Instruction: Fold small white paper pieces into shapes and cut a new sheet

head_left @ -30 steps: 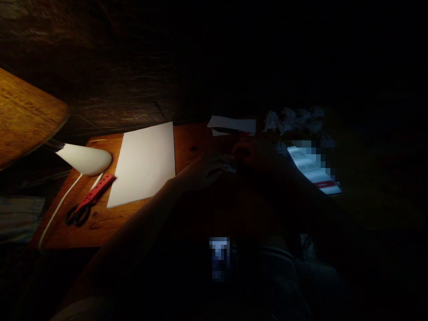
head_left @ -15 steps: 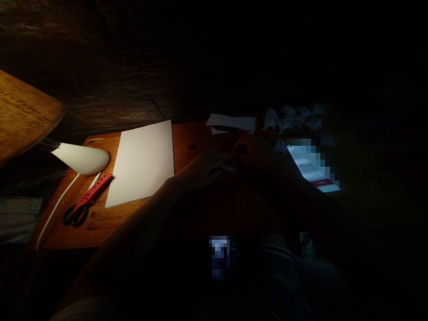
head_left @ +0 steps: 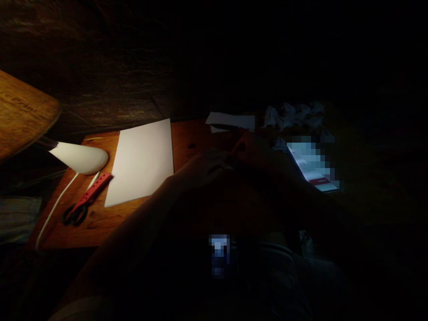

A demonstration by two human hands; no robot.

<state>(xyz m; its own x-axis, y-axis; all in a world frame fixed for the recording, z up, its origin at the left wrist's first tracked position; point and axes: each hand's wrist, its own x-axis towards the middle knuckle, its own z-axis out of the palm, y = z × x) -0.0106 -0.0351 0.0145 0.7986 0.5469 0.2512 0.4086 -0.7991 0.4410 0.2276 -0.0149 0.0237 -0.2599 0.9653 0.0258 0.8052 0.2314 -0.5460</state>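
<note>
The scene is very dark. My left hand (head_left: 207, 167) and my right hand (head_left: 256, 151) meet over the middle of the wooden table (head_left: 187, 138), fingers curled together around something small that I cannot make out. A white sheet of paper (head_left: 140, 160) lies flat to the left of my left hand. Red-sheathed scissors (head_left: 85, 200) with black handles rest further left. A lit phone screen (head_left: 312, 167) lies just right of my right hand.
A white lamp (head_left: 78, 157) with a white cord (head_left: 53, 211) stands at the table's left end. Paper scraps (head_left: 230, 120) and crumpled paper (head_left: 294, 115) lie at the back. A wooden board (head_left: 23, 116) juts in at far left.
My hands stay joined at the same spot with small finger shifts. The view has drifted slightly, so everything sits a little lower left.
</note>
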